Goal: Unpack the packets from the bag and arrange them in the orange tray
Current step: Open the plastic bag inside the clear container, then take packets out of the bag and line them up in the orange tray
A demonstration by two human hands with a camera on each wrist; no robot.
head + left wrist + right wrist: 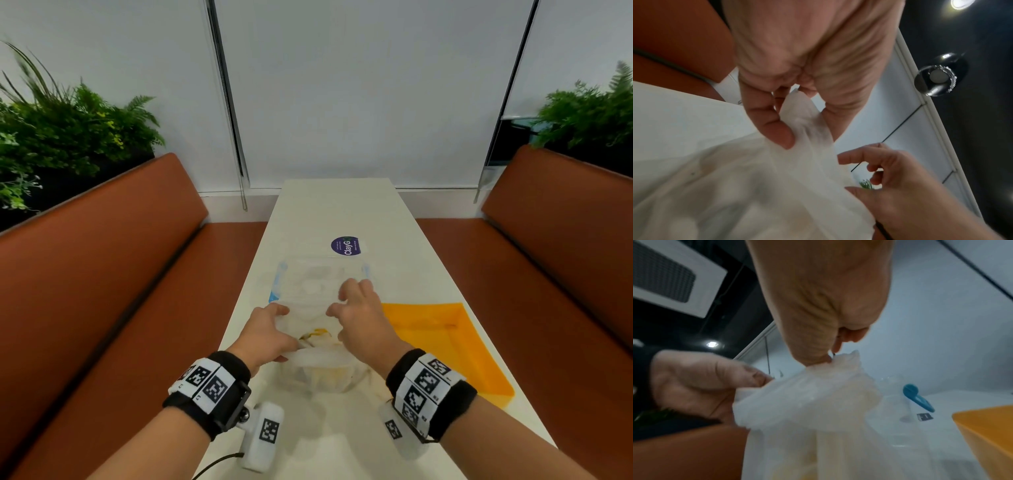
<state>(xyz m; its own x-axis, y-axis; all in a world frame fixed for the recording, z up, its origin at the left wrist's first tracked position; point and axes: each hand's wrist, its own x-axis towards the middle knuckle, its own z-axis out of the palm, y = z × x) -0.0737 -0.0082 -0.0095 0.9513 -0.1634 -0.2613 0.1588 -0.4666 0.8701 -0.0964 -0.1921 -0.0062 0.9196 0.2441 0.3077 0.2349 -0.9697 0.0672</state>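
We see one bag [318, 329], one tray [448, 346]. The bag is thin, translucent white, yellowish inside, standing on the table [329, 212] left of the tray. Our left hand [267, 334] and right hand [359, 315] each pinch its rim.

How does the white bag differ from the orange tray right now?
The white bag is thin, translucent, crumpled plastic; the orange tray is opaque and keeps a rigid shape. The bag has yellowish contents showing through it; the tray's visible part holds nothing. The left hand and right hand both pinch the bag's top; neither touches the tray. Both sit on the white table.
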